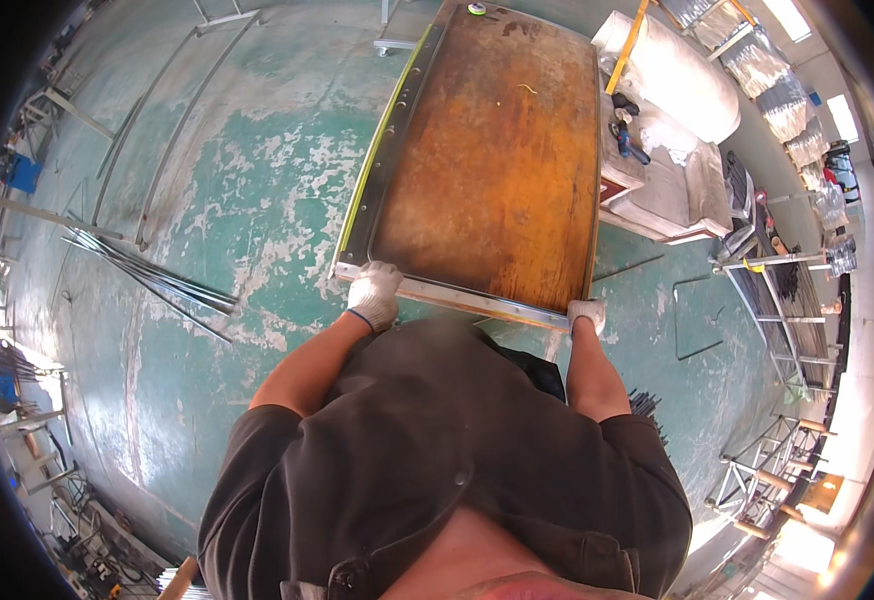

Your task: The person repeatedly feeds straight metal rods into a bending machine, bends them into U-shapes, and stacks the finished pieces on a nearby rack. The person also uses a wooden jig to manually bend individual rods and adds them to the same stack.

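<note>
In front of me is a workbench with a worn, orange-brown wooden top (pixel 497 170). A thin metal rod frame (pixel 370 235) with a rounded corner lies along the top's left and near sides. My left hand (pixel 374 296), in a white knitted glove, is closed over the near left corner, fingers curled at the rod. At the near right corner, my right hand (pixel 587 315), gloved too, is closed by the frame's other end; its fingertips are partly hidden. A silvery metal strip (pixel 477 299) runs along the bench's near edge between both hands. Along the left side lies a yellow-green tape measure (pixel 381 145).
Right of the bench stands a cushioned seat (pixel 657 185) with a blue-and-black power tool (pixel 629 142) on it. Several metal bars (pixel 162 270) lie on the worn green floor (pixel 257 180) at left. A bent rod (pixel 677 320) lies at right, near metal racks (pixel 787 300).
</note>
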Action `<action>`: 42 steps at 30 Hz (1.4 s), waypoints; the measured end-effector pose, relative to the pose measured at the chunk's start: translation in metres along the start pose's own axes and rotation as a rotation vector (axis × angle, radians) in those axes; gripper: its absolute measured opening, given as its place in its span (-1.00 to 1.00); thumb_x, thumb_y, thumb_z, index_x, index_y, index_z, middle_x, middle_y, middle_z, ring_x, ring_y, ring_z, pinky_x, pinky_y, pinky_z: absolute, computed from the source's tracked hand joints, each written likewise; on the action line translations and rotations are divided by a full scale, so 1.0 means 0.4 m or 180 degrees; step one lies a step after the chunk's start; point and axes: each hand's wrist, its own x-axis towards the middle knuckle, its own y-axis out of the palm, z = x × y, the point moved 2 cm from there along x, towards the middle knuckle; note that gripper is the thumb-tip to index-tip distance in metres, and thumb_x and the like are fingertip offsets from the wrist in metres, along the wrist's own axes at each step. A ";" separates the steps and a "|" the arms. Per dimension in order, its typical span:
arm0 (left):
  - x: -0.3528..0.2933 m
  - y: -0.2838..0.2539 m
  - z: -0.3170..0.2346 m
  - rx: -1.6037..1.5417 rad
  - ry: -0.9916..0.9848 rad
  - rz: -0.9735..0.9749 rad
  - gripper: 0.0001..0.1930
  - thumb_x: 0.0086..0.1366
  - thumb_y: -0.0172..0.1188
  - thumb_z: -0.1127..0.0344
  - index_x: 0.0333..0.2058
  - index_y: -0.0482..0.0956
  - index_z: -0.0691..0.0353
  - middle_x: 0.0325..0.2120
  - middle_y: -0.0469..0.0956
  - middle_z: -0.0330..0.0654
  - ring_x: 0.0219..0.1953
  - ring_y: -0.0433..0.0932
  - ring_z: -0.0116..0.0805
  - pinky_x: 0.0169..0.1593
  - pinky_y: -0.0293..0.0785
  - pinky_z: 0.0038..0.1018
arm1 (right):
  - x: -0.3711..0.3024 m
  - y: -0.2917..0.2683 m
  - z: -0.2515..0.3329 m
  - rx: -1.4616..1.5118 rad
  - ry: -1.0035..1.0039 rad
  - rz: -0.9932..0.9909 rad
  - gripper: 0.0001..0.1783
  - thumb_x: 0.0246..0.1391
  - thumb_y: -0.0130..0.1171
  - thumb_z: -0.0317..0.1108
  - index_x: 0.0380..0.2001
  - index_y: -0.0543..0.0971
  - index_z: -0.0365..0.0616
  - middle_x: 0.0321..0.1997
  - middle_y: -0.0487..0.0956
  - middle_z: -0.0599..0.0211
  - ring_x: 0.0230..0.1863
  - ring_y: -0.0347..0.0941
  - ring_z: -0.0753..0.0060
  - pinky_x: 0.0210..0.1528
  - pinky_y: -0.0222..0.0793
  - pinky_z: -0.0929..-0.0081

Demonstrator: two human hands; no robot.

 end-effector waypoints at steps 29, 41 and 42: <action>0.012 0.021 -0.001 0.0045 -0.0014 -0.0234 -0.72 0.08 0.21 0.40 -0.19 0.73 0.16 -0.09 0.65 -0.07 0.11 0.55 -0.04 0.24 0.45 -0.21 | -0.025 -0.007 -0.003 0.0287 -0.0154 -0.0167 -0.57 -0.04 0.33 -0.35 -0.03 0.70 -0.14 0.04 0.73 -0.06 0.11 0.67 -0.10 0.16 0.58 0.12; 0.007 0.027 0.007 -0.0042 0.0020 -0.0346 -0.73 0.07 0.21 0.40 -0.21 0.72 0.17 -0.10 0.65 -0.07 0.11 0.55 -0.05 0.24 0.45 -0.20 | 0.002 0.012 -0.013 0.0356 0.0002 -0.0054 -0.59 -0.05 0.32 -0.39 -0.04 0.69 -0.12 0.01 0.74 -0.06 0.07 0.69 -0.11 0.13 0.60 0.14; 0.007 0.026 0.005 -0.0047 0.0018 -0.0338 -0.73 0.07 0.21 0.40 -0.21 0.72 0.17 -0.10 0.65 -0.07 0.11 0.55 -0.05 0.24 0.45 -0.20 | 0.004 0.013 -0.016 0.0368 0.0007 -0.0067 -0.59 -0.05 0.32 -0.39 -0.05 0.69 -0.12 0.01 0.74 -0.06 0.06 0.70 -0.11 0.13 0.60 0.14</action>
